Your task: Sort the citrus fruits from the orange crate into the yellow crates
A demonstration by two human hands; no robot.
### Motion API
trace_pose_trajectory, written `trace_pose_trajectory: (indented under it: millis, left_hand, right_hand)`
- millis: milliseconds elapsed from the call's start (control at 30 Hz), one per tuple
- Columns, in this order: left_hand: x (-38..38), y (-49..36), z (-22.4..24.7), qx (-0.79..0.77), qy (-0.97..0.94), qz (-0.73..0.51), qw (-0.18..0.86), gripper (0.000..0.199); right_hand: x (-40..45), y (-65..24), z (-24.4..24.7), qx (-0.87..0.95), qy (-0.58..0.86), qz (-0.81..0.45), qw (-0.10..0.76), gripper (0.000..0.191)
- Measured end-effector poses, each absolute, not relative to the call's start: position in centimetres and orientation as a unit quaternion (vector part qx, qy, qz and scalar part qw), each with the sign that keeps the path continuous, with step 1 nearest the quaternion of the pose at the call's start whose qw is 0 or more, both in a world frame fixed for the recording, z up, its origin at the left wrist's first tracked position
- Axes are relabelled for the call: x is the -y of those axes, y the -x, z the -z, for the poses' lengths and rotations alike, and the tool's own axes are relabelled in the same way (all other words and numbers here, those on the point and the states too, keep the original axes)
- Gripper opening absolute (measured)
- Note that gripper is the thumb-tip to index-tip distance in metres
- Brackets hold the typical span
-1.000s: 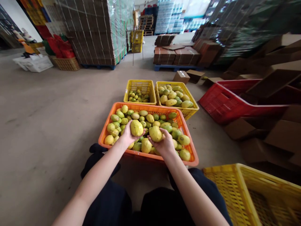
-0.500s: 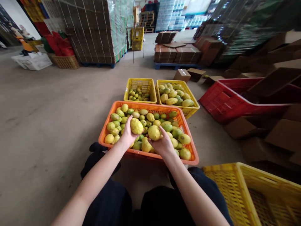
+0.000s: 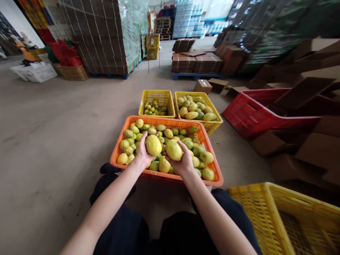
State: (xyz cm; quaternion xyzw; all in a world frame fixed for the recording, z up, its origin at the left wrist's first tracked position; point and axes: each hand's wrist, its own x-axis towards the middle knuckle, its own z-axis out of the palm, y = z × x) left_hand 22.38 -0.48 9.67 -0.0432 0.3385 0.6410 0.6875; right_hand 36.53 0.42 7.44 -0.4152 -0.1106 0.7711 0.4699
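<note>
My left hand (image 3: 142, 153) is wrapped round a round yellow fruit (image 3: 153, 145). Beside it, my right hand (image 3: 185, 162) holds a yellow-green fruit (image 3: 174, 150), its fingers partly hidden beneath. Both fruits are held above an orange crate (image 3: 218, 173) filled with several green and yellow fruits, with a small gap between them. Behind the orange crate stand two yellow crates: the left one (image 3: 141, 106) holds small fruits low inside, and the right one (image 3: 215, 124) is piled with longer yellow-green fruits.
A yellow crate (image 3: 249, 202) stands at the lower right, close to my right leg. Further right are a red crate (image 3: 255, 120) and cardboard boxes (image 3: 318, 152). Wrapped stacks on pallets (image 3: 98, 39) rise at the back, and a wicker basket (image 3: 73, 72) stands at the back left.
Both fruits have turned in my hands; the right one now shows a smoother, longer side. The whole view has shifted slightly.
</note>
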Motion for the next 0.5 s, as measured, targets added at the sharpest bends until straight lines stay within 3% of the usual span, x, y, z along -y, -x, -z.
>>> trace_pose_trajectory:
  millis: [100, 300, 433, 500]
  left_hand:
    - [0.4, -22.4, -9.4, -0.365, 0.055, -0.665, 0.649, 0.009]
    - [0.1, -22.2, -8.5, -0.355, 0.057, -0.635, 0.684, 0.022]
    - [0.2, -22.4, -8.6, -0.349, 0.069, -0.606, 0.712, 0.035]
    - [0.2, -22.5, -8.7, -0.362, 0.08, -0.608, 0.703, 0.031]
  right_hand:
    - [-0.6, -36.6, -6.9, 0.13, 0.42, -0.768, 0.465, 0.021]
    - [-0.9, -36.3, -5.9, 0.175, 0.423, -0.734, 0.502, 0.012]
    - [-0.6, -36.5, -6.3, 0.183, 0.392, -0.779, 0.454, 0.027]
    - [-0.5, -36.7, -6.7, 0.199, 0.384, -0.775, 0.461, 0.025]
